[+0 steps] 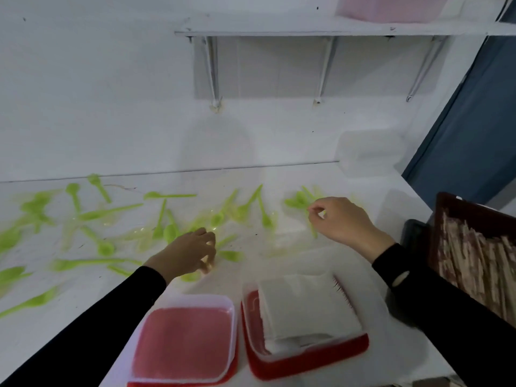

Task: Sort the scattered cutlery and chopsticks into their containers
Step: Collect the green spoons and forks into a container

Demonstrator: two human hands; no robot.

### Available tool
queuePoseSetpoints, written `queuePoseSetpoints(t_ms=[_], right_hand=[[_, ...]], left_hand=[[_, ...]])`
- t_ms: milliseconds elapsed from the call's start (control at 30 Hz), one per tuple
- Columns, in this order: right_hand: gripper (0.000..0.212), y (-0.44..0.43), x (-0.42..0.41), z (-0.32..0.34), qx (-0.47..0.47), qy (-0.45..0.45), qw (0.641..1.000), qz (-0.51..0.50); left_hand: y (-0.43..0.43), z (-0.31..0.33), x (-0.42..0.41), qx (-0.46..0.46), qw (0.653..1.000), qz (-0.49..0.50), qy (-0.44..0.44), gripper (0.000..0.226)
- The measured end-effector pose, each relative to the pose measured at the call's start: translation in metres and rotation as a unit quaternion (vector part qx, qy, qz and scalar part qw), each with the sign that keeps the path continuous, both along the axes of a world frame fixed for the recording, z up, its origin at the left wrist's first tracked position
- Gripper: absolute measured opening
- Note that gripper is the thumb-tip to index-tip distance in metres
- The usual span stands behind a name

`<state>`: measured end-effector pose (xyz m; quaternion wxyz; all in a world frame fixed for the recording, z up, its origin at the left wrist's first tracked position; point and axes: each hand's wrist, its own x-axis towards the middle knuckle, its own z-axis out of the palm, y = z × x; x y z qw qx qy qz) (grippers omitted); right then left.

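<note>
Several green plastic spoons (106, 211) and forks lie scattered across the white counter (282, 236), from the far left to the middle right. My left hand (190, 254) reaches down among them at the centre, fingers curled over a green piece (231, 255); whether it grips one is unclear. My right hand (342, 219) is raised at the right and pinches a green utensil (312, 229) between thumb and finger. A red container (184, 342) with clear walls stands empty at the front. Beside it a second red container (307, 356) holds white napkins.
A dark tray (474, 263) full of wooden chopsticks stands at the right edge of the counter. A clear tub (368, 153) sits at the back right. A wall shelf (307, 30) with brackets hangs above, carrying a pink box (391, 8).
</note>
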<state>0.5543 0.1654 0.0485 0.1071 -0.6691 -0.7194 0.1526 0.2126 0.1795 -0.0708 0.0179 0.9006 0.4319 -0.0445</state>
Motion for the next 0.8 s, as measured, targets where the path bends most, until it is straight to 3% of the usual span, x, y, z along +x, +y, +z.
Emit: queuePoseSetpoints(t_ms=[167,267,333,400,533,600,700,800], right_hand=[[0.026,0.061,0.068,-0.016,-0.094,-0.079,0.992,-0.023],[0.042,0.084,0.086,-0.025,-0.164,-0.123,0.978,0.045],[0.049,0.089,0.087,-0.027,-0.201,-0.115,0.967,0.11],[0.049,0.092,0.086,-0.034,-0.234,-0.136,0.951,0.149],[0.048,0.096,0.093,-0.06,-0.29,-0.17,0.926,0.173],[0.042,0.096,0.093,-0.069,-0.289,-0.178,0.921,0.189],[0.025,0.095,0.088,-0.076,-0.267,-0.217,0.917,0.2],[0.018,0.097,0.08,-0.076,-0.164,-0.248,0.929,0.222]], left_hand=[[0.016,-0.001,0.012,-0.018,0.98,0.065,-0.189,0.024],[0.029,0.018,0.05,-0.057,0.918,0.197,-0.339,0.029],[0.041,0.025,0.076,-0.104,0.888,0.245,-0.374,0.03],[0.052,0.024,0.102,-0.152,0.893,0.238,-0.351,0.033],[0.069,0.005,0.144,-0.126,0.901,0.26,-0.323,0.03],[0.076,-0.003,0.155,-0.132,0.899,0.299,-0.291,0.045],[0.085,-0.014,0.161,-0.155,0.906,0.331,-0.215,0.069],[0.089,-0.019,0.164,-0.155,0.913,0.311,-0.211,0.062]])
